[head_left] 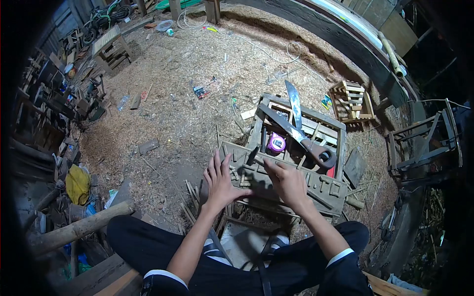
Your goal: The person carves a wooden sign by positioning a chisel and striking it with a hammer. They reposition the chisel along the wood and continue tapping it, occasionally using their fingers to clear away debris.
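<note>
My left hand is open, with fingers spread over the left part of a worn wooden work board. Small wooden pieces lie on the board near its fingertips. My right hand is closed, fingers curled round the handle of what looks like a small hammer, its dark head pointing left. Behind the board is a slatted wooden tray. A handsaw rests across it beside an upward-pointing metal blade. A purple tape measure sits in the tray.
Shavings cover the ground. A slatted wooden crate stands at right, near a wooden frame. A small stool is at upper left. A thick pole and a yellow bag lie left of my knee.
</note>
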`<state>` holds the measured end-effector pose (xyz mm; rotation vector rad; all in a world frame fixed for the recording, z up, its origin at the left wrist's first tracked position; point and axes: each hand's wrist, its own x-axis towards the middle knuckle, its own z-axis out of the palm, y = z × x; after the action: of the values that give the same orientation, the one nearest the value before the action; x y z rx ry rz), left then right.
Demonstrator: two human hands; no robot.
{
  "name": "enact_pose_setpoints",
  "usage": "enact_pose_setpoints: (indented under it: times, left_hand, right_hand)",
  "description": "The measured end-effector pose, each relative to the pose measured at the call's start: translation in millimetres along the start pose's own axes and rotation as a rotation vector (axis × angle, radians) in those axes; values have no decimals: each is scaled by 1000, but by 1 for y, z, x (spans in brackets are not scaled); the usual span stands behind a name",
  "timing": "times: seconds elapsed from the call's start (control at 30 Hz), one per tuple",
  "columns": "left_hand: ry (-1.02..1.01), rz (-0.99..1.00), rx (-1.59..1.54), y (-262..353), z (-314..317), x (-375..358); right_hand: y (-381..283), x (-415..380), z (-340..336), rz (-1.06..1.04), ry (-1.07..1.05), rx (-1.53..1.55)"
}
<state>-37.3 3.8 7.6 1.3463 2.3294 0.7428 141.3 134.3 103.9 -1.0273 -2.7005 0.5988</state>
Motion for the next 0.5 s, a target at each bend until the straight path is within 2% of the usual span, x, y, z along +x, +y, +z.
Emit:
enact_pose_setpoints:
  times: [0.07,0.23,0.3,0.33,0.4,0.5]
  left_hand:
    - [14,12,-5,1,-2,1]
    - [-16,-25,16,3,-1,1]
    - [-4,-14,12,2,1,1]
    - [11,-3,10,1,1,0]
    - [5,-6,17,1,0,0]
    - [-3,-10,37,-1,2,2]
  right_hand:
    - [18,-6,17,-79,-146,-71]
    - [9,9,-8,-64,-173,-73]
    - [7,9,-5,-7,30,39]
    - [10,4,3,-4,26,42]
    - [14,-1,14,-136,-126,-57]
    - [8,7,-7,-145,-183,-77]
